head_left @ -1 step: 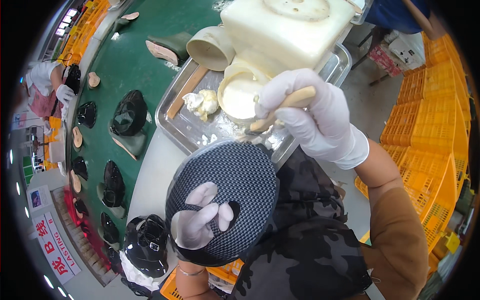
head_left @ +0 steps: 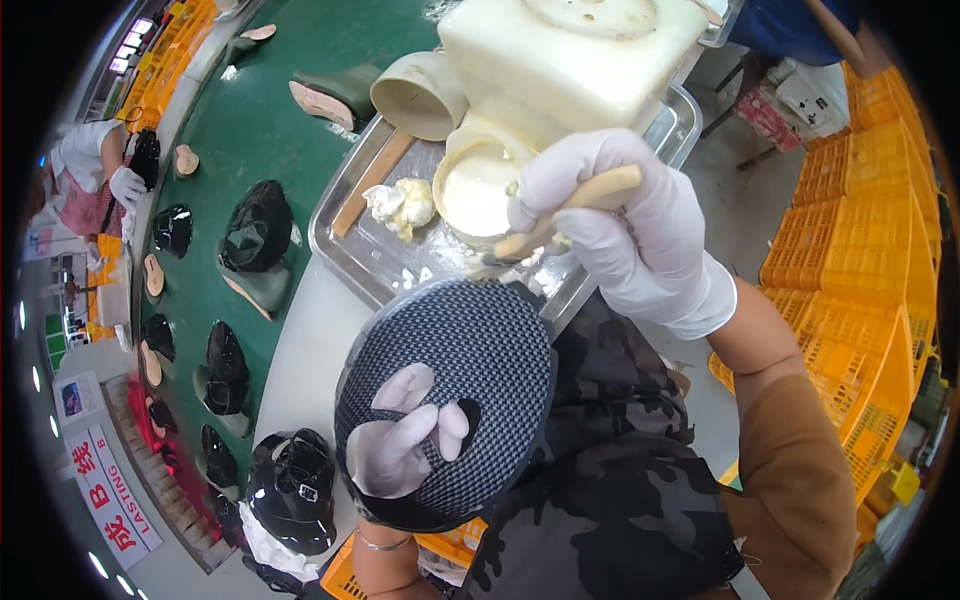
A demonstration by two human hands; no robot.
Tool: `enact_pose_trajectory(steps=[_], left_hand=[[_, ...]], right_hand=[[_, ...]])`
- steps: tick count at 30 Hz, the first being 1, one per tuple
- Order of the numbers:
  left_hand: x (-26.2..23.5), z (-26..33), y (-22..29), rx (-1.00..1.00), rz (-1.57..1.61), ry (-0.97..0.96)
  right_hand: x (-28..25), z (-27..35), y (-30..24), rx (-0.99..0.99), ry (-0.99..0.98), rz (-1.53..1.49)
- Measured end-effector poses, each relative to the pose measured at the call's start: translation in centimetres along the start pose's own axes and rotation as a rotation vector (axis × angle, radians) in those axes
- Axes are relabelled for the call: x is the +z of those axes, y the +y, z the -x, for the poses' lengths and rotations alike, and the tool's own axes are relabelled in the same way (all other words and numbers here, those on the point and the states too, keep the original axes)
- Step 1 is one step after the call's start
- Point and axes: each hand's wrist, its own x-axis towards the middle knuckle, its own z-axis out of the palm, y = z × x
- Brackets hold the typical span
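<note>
A wooden-handled brush (head_left: 565, 210) sits in the right hand (head_left: 620, 225), whose gloved fingers (head_left: 560, 170) are curled tight around the handle; the tip points down-left toward the near edge of a metal tray (head_left: 345, 240). The bristles are hard to make out, so whether they touch the tray cannot be told. Just below the tray, in front of the person's chest, the left hand (head_left: 400, 445) holds a checkered shoe upper (head_left: 450, 390) from underneath. 3 gloved fingers (head_left: 415, 425) poke up through its opening, slightly spread, pressing against the dark patterned cloth.

On the tray stands a large cream-coloured glue machine (head_left: 570, 50) with a round cup (head_left: 475, 190) of pale glue at its front and a spout (head_left: 415, 95) at its left. A lump of dried glue (head_left: 400, 205) and a flat wooden stick (head_left: 372, 183) lie beside the cup. The tray rests on a pale desk (head_left: 300, 350) next to a green conveyor belt (head_left: 240, 130) that carries black shoes (head_left: 258, 225) and loose insoles (head_left: 318, 102). Orange crates (head_left: 850, 200) are stacked at the right, and another person in white gloves (head_left: 125, 185) works at the far left.
</note>
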Motion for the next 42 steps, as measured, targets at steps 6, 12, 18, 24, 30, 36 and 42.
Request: enact_pose_trajectory(steps=[6,12,18,24,30,36,42], left_hand=[[2.7,0.2,1.0,-0.007,0.357,0.112],[2.5,0.4,-0.4,0.081,0.576,0.149],[2.8,0.3,-1.6,0.082,0.397,0.157],[2.3,0.1,-2.6,0.330,0.331,0.076],[2.7,-0.6,-2.4,0.341,0.245,0.279],[2.9,-0.9,-2.9,0.406,0.007,0.471],[3.0,-1.9,-4.5,0.570,0.080,0.661]], right_hand=[[2.4,-1.1,0.7,-0.136,0.202,-0.040],[1.4,1.4,0.7,-0.011,0.225,-0.010],[1.8,-0.8,-0.8,-0.084,0.214,-0.112],[3.4,-2.3,1.0,-0.130,0.228,-0.087],[1.7,2.1,-1.5,0.236,0.228,-0.131],[3.4,-0.3,-1.2,0.015,0.312,-0.282],[2.4,1.5,-0.4,0.069,0.040,-0.082]])
